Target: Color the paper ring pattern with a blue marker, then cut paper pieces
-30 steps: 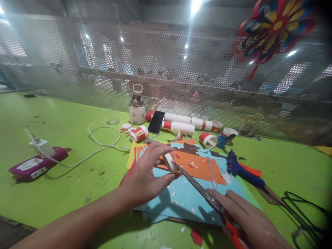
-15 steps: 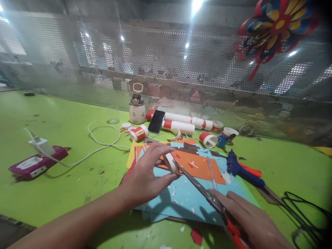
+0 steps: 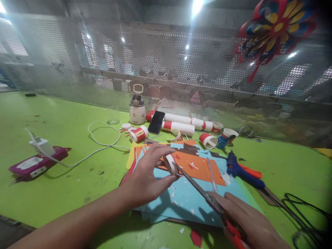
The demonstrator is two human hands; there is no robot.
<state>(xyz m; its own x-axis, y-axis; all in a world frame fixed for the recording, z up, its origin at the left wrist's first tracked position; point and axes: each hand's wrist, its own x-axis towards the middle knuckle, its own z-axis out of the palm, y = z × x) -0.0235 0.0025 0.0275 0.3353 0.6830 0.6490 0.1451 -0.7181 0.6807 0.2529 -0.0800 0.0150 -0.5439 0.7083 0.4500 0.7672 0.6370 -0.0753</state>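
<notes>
Between the thumb and fingers of my left hand (image 3: 151, 173) is a short white-and-red paper cup piece (image 3: 171, 164), tilted above the papers. My right hand (image 3: 246, 216) grips scissors (image 3: 207, 197) by their orange-red handles. The blades point up and left, with their tips at the right edge of the cup piece; whether they bite into it I cannot tell. Below lie a light blue sheet (image 3: 181, 204) strewn with small scraps and an orange sheet (image 3: 207, 169). A clear pen-like stick (image 3: 212, 174) rests on the orange sheet.
A blue glue gun (image 3: 243, 172) lies on the right, its black cable (image 3: 303, 211) trailing. Behind the papers are cut paper cups (image 3: 208, 140), white-and-red tubes (image 3: 181, 128), a phone (image 3: 156, 122) and a bottle (image 3: 137, 112). A purple power strip (image 3: 38, 163) with a white cable sits left.
Almost nothing differs. The cup piece and scissors stay together, and my right hand with the scissors has shifted very slightly.
</notes>
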